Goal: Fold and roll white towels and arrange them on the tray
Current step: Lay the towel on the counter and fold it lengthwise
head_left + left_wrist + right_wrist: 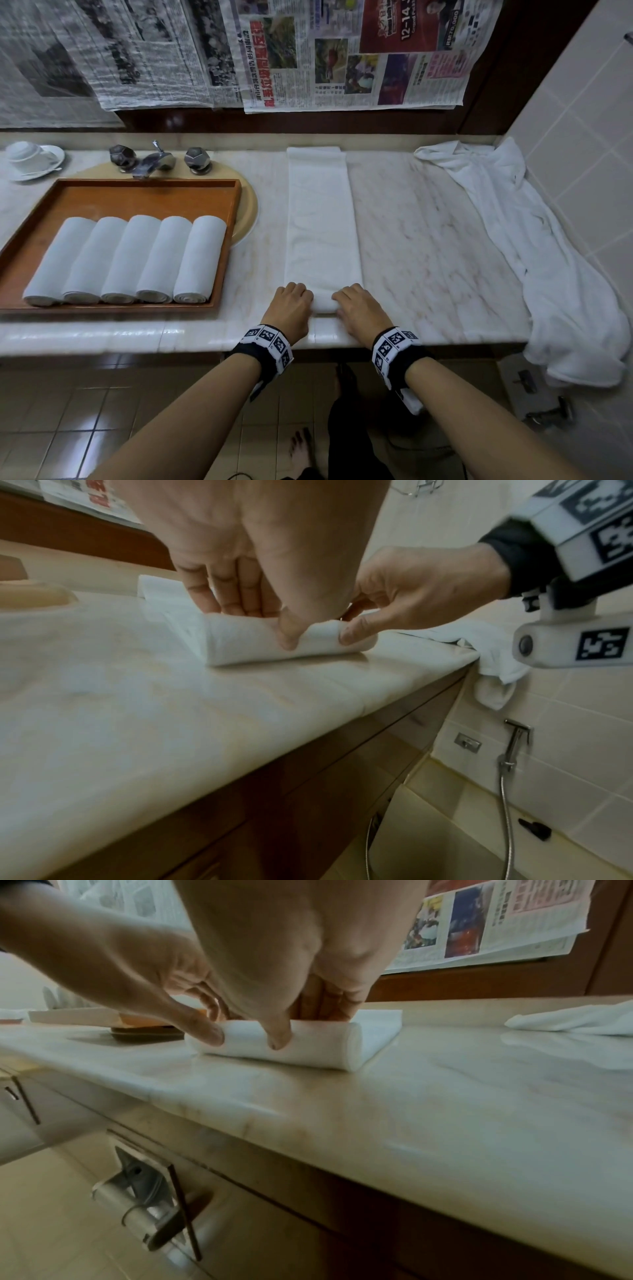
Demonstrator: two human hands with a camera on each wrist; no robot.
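A long folded white towel (320,219) lies lengthwise on the marble counter (428,240). Its near end is rolled into a short roll (323,304) (246,642) (318,1049) close to the counter's front edge. My left hand (294,303) grips the roll's left part and my right hand (356,305) grips its right part. On both hands the fingers curl over the top and the thumb presses the near side. Several rolled white towels (126,260) lie side by side in the wooden tray (137,193) at the left.
A loose white towel (513,222) sprawls along the right tiled wall (582,137) and hangs over the counter's front corner. The tray sits over a sink (248,212), with the faucet (154,161) behind it. A cup on a saucer (30,159) stands far left. Newspapers (308,51) cover the back wall.
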